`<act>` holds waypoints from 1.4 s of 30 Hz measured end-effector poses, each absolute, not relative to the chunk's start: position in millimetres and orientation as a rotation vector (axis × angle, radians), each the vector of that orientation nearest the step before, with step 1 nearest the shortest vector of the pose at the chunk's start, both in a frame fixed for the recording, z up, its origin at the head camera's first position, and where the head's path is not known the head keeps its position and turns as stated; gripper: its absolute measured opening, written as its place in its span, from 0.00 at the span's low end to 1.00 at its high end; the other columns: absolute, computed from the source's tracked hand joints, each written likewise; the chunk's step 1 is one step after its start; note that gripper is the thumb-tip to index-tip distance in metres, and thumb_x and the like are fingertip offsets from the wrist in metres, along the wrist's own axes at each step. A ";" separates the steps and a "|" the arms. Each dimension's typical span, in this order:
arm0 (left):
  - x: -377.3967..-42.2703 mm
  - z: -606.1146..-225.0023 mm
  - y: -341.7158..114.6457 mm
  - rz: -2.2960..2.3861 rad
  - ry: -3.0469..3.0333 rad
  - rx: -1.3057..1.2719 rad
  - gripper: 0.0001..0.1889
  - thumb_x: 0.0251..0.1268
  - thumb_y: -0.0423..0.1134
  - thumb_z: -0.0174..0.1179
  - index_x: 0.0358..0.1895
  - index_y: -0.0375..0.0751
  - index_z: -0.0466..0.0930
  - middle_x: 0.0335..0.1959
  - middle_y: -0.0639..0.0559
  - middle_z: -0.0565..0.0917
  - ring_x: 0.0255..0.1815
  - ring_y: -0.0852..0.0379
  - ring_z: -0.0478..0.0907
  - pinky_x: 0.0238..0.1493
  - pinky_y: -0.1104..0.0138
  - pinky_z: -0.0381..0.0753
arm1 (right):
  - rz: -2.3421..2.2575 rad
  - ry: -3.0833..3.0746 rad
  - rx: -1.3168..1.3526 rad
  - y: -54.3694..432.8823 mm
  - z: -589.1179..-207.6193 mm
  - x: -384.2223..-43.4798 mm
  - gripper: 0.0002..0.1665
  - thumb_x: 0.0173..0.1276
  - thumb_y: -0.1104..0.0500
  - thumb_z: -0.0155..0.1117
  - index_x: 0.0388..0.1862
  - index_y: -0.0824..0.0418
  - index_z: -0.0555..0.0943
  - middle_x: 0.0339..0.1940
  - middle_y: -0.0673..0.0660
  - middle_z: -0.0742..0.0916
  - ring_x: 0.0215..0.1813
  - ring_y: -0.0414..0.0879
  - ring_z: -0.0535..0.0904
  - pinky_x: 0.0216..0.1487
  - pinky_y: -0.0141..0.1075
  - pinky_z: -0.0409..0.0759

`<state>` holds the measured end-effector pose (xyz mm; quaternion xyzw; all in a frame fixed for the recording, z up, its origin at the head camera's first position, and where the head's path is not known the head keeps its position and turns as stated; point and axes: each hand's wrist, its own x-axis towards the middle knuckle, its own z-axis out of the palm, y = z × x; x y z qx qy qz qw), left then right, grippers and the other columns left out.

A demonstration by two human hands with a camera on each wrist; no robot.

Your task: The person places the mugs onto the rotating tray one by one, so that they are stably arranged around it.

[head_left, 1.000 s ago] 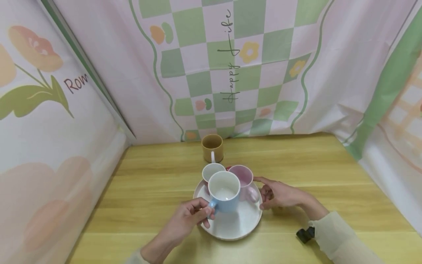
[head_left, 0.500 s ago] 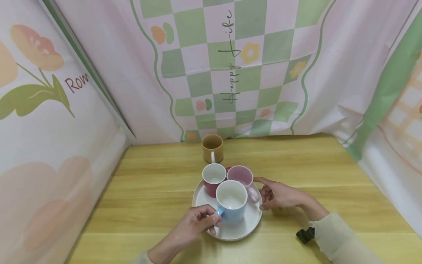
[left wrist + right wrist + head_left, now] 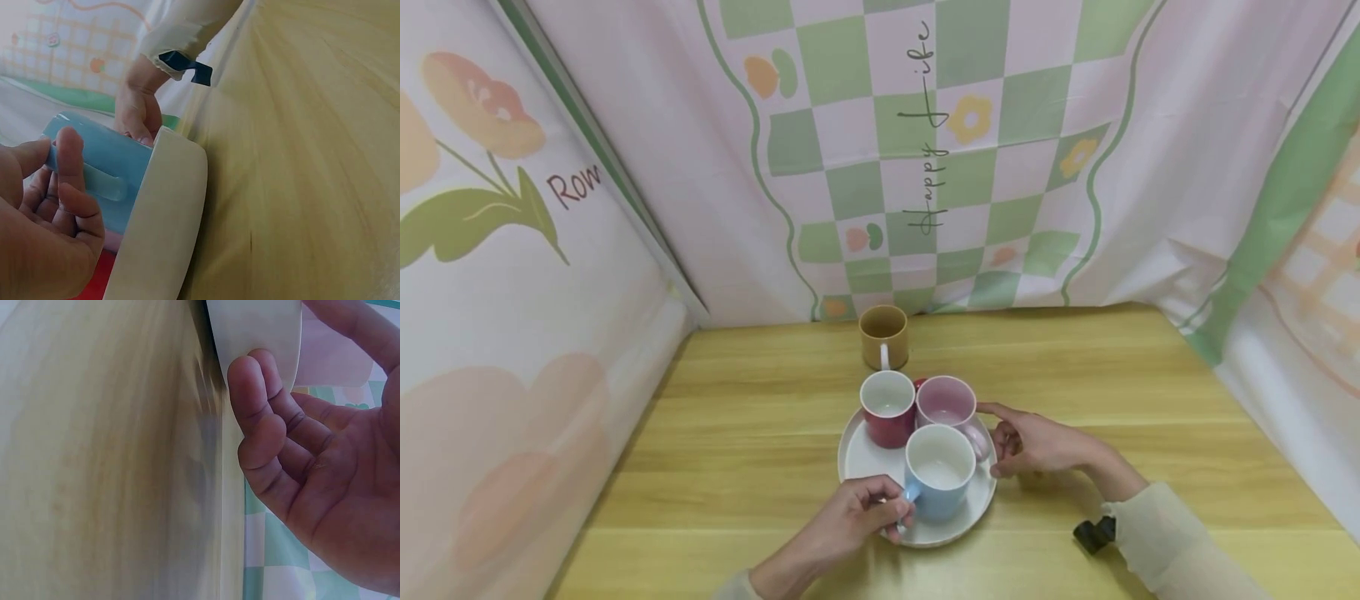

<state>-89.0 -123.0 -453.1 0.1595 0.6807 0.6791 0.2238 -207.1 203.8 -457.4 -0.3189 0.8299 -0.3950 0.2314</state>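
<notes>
My left hand [image 3: 868,512] pinches the handle of a light blue mug [image 3: 942,492], white inside, upright at the near right of a round white plate [image 3: 857,458]. In the left wrist view, finger and thumb hold the blue handle [image 3: 103,181] while the mug's base meets the plate's rim. A red mug [image 3: 891,429] with white inside stands at the plate's far left. Beside it is a pink mug [image 3: 947,400], partly hidden by the blue one. My right hand [image 3: 1041,442] rests against the plate's right side; in the right wrist view its loosely bent fingers [image 3: 247,381] touch the rim.
A brown mug [image 3: 883,337] stands on the wooden table [image 3: 760,400] behind the plate, a pale handle facing me. Printed cloths [image 3: 940,167] hang at the back and both sides. A black clip-like piece [image 3: 1095,533] sits by my right cuff.
My left hand has carried the light blue mug rightward and toward me, over the plate, uncovering the red mug. It now sits lower. My right hand has stayed by the rim.
</notes>
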 end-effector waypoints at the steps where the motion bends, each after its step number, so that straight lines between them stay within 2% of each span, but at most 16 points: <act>1: -88.9 -453.5 -122.2 1.868 1.883 0.434 0.16 0.71 0.37 0.59 0.44 0.22 0.78 0.39 0.32 0.83 0.29 0.67 0.79 0.38 0.76 0.83 | -1.086 2.281 -0.876 203.8 -457.6 -207.1 0.60 0.56 0.56 0.77 0.79 0.66 0.51 0.33 0.54 0.84 0.34 0.40 0.79 0.35 0.30 0.81; 10: -91.7 -460.8 -118.0 1.826 1.889 0.455 0.14 0.72 0.39 0.59 0.43 0.26 0.79 0.41 0.22 0.81 0.29 0.68 0.78 0.37 0.76 0.82 | -1.092 2.278 -0.884 204.2 -460.0 -208.0 0.60 0.56 0.56 0.77 0.79 0.66 0.51 0.33 0.53 0.84 0.34 0.40 0.79 0.35 0.30 0.81; 19: -95.0 -463.2 -114.1 1.806 1.899 0.479 0.14 0.72 0.39 0.59 0.42 0.26 0.79 0.40 0.24 0.82 0.27 0.68 0.78 0.35 0.77 0.80 | -1.093 2.279 -0.887 204.2 -461.4 -208.7 0.58 0.57 0.56 0.77 0.79 0.64 0.53 0.32 0.54 0.83 0.32 0.39 0.78 0.32 0.30 0.80; 26: -97.1 -461.9 -112.5 1.801 1.892 0.454 0.14 0.71 0.39 0.60 0.43 0.26 0.80 0.42 0.21 0.81 0.26 0.67 0.78 0.35 0.77 0.80 | -1.099 2.277 -0.887 204.0 -462.2 -208.8 0.58 0.56 0.56 0.77 0.79 0.64 0.53 0.32 0.53 0.83 0.33 0.39 0.79 0.32 0.31 0.81; 33: -100.0 -453.2 -116.1 1.693 2.024 0.497 0.10 0.70 0.37 0.62 0.40 0.31 0.85 0.38 0.29 0.86 0.25 0.66 0.80 0.33 0.76 0.82 | -1.120 2.262 -0.901 205.5 -459.7 -209.4 0.59 0.56 0.57 0.77 0.79 0.66 0.51 0.32 0.53 0.83 0.33 0.39 0.80 0.34 0.31 0.83; 39: -98.1 -446.9 -116.8 1.593 2.133 0.482 0.06 0.65 0.36 0.66 0.37 0.37 0.89 0.27 0.34 0.86 0.22 0.64 0.79 0.28 0.76 0.77 | -1.113 2.260 -0.893 204.4 -459.9 -209.5 0.59 0.57 0.57 0.76 0.79 0.67 0.51 0.32 0.53 0.83 0.33 0.40 0.80 0.35 0.31 0.83; 42: -97.1 -446.7 -116.0 1.591 2.127 0.479 0.06 0.65 0.36 0.66 0.36 0.37 0.89 0.26 0.33 0.86 0.22 0.63 0.79 0.26 0.77 0.75 | -1.103 2.263 -0.887 204.4 -461.2 -209.9 0.59 0.56 0.57 0.77 0.79 0.66 0.52 0.32 0.52 0.83 0.33 0.40 0.80 0.34 0.31 0.83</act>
